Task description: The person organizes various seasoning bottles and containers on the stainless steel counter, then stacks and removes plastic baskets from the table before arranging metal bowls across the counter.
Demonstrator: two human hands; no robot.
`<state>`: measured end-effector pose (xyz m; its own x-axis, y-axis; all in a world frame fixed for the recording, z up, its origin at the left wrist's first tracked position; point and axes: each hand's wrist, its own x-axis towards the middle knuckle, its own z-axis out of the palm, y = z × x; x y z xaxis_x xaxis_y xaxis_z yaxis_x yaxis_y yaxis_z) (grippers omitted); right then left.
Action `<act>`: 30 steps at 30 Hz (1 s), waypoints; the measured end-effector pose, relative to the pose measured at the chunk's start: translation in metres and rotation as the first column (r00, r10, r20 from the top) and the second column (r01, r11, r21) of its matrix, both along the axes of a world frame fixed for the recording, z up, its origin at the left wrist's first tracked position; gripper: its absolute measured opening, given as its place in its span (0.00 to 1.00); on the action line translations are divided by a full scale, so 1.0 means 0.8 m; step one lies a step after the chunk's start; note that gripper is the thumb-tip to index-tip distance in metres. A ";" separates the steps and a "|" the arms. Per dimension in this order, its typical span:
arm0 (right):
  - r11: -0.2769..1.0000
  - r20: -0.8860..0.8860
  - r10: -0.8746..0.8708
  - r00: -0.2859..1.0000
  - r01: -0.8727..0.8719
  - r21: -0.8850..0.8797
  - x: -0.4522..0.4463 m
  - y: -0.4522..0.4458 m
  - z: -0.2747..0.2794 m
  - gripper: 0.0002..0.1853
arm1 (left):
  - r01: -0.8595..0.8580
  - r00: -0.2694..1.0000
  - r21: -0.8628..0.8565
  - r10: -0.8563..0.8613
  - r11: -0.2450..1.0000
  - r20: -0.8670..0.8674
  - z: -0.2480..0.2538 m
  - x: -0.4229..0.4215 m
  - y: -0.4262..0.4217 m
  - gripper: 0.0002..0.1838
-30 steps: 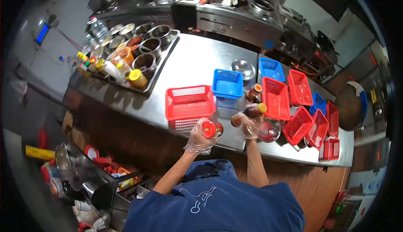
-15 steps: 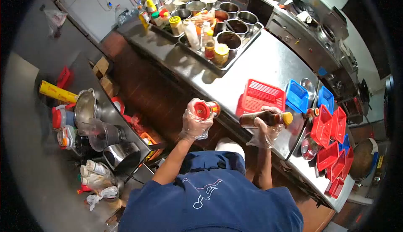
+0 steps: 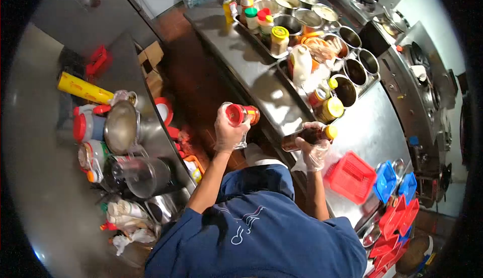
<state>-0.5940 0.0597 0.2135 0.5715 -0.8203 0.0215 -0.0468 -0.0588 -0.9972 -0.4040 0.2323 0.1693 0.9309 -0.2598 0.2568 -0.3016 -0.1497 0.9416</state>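
My left hand [image 3: 230, 129], in a clear plastic glove, is wrapped round a red-lidded jar [image 3: 243, 114] held over the floor gap beside the steel counter. My right hand [image 3: 313, 150], gloved too, grips a dark bottle with a yellow cap [image 3: 312, 135], tilted so that the cap points right, above the counter's near edge. Just past the bottle, on the tray, stand a yellow-lidded jar [image 3: 332, 109] and a steel pot with dark contents [image 3: 345, 91]. A red basket [image 3: 352, 177] lies to the right of my right hand.
A long steel counter [image 3: 266, 84] bears the tray of pots, bottles and jars. Blue baskets [image 3: 385, 181] and several red ones stand lower right. On the left, another steel surface [image 3: 40, 177] holds a metal bowl [image 3: 121, 127], a yellow roll [image 3: 85, 88] and a clear plastic container [image 3: 146, 176].
The view has turned left, so the tray of pots now lies ahead of my right hand and the baskets sit lower right. Both hands still hold the jar and bottle, away from the baskets.
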 end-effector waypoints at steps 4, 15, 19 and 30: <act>0.995 0.163 0.096 0.982 -0.094 -0.020 0.104 -0.030 -0.004 0.24 | -0.018 0.994 0.009 0.017 1.000 0.105 -0.030 0.121 -0.031 0.34; 0.987 0.017 0.155 0.988 -0.156 0.038 0.308 -0.073 0.002 0.27 | -0.025 1.000 0.134 0.025 0.991 0.004 -0.040 0.367 -0.121 0.32; 0.994 0.026 0.050 0.998 -0.047 -0.097 0.392 -0.076 -0.058 0.26 | 0.004 0.997 0.167 0.009 0.986 -0.074 -0.084 0.489 -0.158 0.33; 0.981 -0.016 -0.148 0.989 0.144 -0.127 0.658 -0.065 -0.101 0.29 | 0.375 0.914 0.172 -0.395 0.911 0.096 -0.165 0.753 -0.271 0.39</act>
<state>-0.0678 0.0081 0.1329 0.4474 -0.8868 0.1162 -0.0891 -0.1735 -0.9808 0.1988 0.0156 0.0373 0.7132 -0.6352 0.2965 -0.4782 -0.1316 0.8683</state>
